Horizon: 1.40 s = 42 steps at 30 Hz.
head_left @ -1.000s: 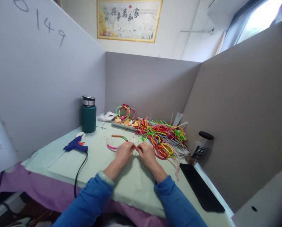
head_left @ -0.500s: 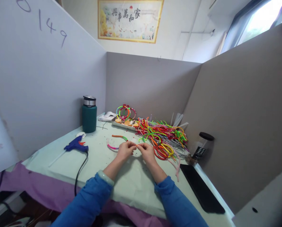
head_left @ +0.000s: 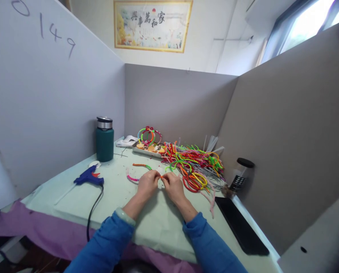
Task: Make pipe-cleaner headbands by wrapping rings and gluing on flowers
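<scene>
My left hand (head_left: 148, 185) and my right hand (head_left: 173, 187) are close together over the middle of the table, fingertips pinched and nearly touching. Between them shows a small bit of orange pipe cleaner (head_left: 161, 176); the rest is hidden by the fingers. Just beyond my left hand lies a curved band of coloured pipe cleaner, with an orange and green stretch (head_left: 142, 165) and a pink and purple stretch (head_left: 132, 178). My left hand covers part of it. A tangled heap of bright pipe cleaners (head_left: 186, 157) spreads beyond my right hand.
A blue glue gun (head_left: 89, 176) with a black cord lies left, near a green bottle (head_left: 104, 144). At the back, a metal tray (head_left: 146, 152) holds small pieces and coloured rings (head_left: 149, 135). On the right are a black flat slab (head_left: 240, 225) and a clear jar (head_left: 242, 174). Partitions enclose the table.
The view has shifted slightly. My hands stay pinched together, with the fingers turned a little, and the orange bit between the fingertips shows more clearly.
</scene>
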Available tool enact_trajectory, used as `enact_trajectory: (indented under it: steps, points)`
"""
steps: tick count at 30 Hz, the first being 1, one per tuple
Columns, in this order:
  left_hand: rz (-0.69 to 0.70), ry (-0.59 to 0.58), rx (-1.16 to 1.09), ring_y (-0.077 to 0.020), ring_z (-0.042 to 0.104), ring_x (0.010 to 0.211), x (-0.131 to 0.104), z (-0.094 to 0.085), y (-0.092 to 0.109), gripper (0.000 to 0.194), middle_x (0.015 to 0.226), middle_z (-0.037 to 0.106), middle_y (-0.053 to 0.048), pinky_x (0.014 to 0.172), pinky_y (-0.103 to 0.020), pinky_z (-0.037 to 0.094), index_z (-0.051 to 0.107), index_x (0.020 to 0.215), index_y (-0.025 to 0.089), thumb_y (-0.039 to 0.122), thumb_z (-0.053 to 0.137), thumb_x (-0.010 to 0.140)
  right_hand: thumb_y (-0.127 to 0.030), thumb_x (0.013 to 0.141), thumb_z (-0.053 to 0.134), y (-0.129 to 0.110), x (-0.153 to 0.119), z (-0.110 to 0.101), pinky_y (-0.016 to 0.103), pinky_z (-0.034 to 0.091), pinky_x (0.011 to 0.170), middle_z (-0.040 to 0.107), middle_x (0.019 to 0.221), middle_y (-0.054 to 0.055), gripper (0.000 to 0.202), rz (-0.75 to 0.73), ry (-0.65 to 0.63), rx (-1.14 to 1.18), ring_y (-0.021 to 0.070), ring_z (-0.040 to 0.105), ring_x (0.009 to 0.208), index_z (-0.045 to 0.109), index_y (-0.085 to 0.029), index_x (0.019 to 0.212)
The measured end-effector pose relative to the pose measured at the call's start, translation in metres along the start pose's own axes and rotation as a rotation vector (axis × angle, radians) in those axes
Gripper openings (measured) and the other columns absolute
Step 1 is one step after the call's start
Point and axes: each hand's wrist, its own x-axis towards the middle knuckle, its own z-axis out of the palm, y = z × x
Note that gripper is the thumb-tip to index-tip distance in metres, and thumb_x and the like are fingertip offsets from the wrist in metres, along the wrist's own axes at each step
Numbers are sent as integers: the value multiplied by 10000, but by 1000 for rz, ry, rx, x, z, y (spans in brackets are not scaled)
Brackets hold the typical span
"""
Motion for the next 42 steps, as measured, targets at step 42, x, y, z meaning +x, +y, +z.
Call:
enact_trajectory:
  steps: [42]
  points:
    - [-419, -163, -836, -73, 497, 462, 6, 8, -1, 258, 658, 640, -34, 485, -214, 449, 640, 735, 104, 344, 670, 644, -344, 669, 633, -6, 4, 12, 237, 367, 484, 594, 593, -1, 192, 479, 92, 826, 124, 489, 521, 638, -154, 694]
